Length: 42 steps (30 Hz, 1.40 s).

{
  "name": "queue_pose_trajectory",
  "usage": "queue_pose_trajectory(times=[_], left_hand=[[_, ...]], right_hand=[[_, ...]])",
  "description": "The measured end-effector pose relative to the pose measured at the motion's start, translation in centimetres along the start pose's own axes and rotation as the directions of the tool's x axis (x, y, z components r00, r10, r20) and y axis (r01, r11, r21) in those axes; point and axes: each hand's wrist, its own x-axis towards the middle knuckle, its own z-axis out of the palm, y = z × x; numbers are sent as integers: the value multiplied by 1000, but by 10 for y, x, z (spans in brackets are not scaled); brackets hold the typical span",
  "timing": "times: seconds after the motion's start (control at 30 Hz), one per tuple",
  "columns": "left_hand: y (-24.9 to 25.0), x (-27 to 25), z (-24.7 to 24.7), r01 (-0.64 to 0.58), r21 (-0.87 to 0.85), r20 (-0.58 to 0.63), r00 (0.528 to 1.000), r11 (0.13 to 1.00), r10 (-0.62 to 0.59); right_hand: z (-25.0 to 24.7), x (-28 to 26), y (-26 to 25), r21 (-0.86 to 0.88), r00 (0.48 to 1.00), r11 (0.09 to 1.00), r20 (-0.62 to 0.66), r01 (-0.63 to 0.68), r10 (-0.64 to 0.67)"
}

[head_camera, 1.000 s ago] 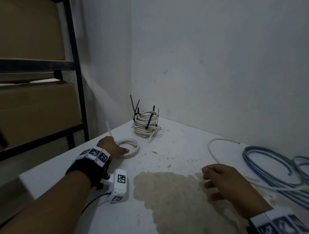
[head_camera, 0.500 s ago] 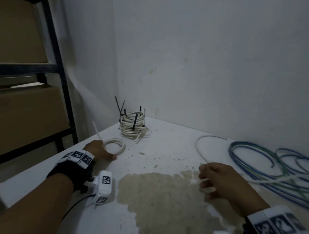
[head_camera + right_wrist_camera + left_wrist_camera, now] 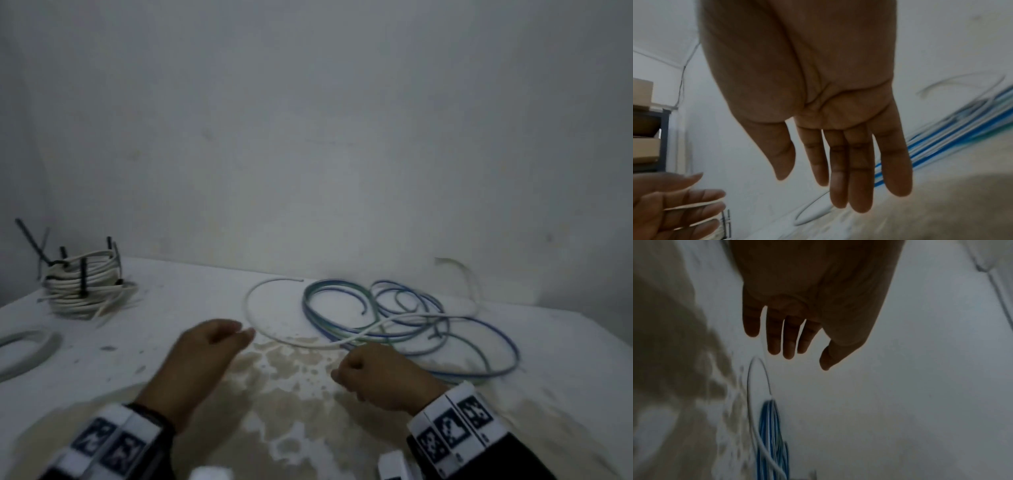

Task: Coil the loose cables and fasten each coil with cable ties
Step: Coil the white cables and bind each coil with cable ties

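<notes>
Scene: white table (image 3: pixel 565 342) against a pale wall, a brown stain spread across its near half.
Left hand (image 3: pixel 209 346): hovers over the table with fingers loosely extended, holding nothing; the left wrist view shows the fingers (image 3: pixel 774 337) straight and apart, reaching toward the curved end of the loose white cable (image 3: pixel 253 318).
Right hand (image 3: pixel 373 373): empty too; the right wrist view shows its fingers (image 3: pixel 838 170) hanging straight above the table, just beside the tangle.
Done: bundle of white coils (image 3: pixel 85 284) stands at the far left of the table, bound with black cable ties (image 3: pixel 83 277) whose tails stick up; a flat white coil (image 3: pixel 30 346) lies nearer the left edge, though a tie on it cannot be made out here.
Left to do: loose white cable runs from its open curve into a sprawl of blue cables (image 3: pixel 411 315) at the right, all uncoiled and untied.
Progress: judged part-way, with finished work on the left and a fair share of cable on the right awaiting coiling.
Step in hand: likely picking up the white cable to start a new coil.
</notes>
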Motion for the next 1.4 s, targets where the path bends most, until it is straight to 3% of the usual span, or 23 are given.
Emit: queue_pose_trajectory(times=[0.1, 0.2, 0.27, 0.37, 0.57, 0.73, 0.9, 1.03, 1.17, 1.33, 1.4], left_hand=[[-1, -5, 59, 131, -193, 136, 985, 972, -106], [-3, -12, 100, 328, -393, 217, 941, 859, -260], [-8, -16, 112, 366, -483, 214, 930, 795, -298], [-14, -14, 114, 357, -537, 176, 933, 764, -313], [-24, -9, 109, 395, -637, 207, 915, 663, -347], [-26, -5, 106, 421, -658, 225, 901, 624, -371], [-26, -2, 104, 445, -661, 256, 891, 604, -376], [-27, 0, 104, 456, -683, 268, 883, 571, -385], [-28, 3, 103, 440, -726, 265, 888, 528, -376], [-18, 6, 92, 315, -894, 202, 919, 319, -339], [-17, 9, 82, 260, -923, 156, 927, 285, -340]], right_hand=[[-21, -15, 29, -104, 997, 991, -27, -78, 76], [-34, -25, 53, -204, 990, 972, -108, -115, 94], [-38, -26, 65, -240, 987, 962, -123, -129, 101], [-38, -24, 62, -286, 993, 953, -94, -99, 75], [-23, 11, 19, -350, 989, 930, -54, 107, -134], [-8, 44, 3, -557, 995, 826, 90, 87, -44], [-7, 55, -4, -657, 997, 750, 79, 70, -23], [-8, 51, -4, -616, 996, 783, 52, 84, -66], [-14, 33, -5, -483, 979, 857, 0, 179, -205], [-17, -12, -9, -341, 952, 894, 16, 292, -306], [-18, -24, -4, -379, 959, 884, 42, 276, -281]])
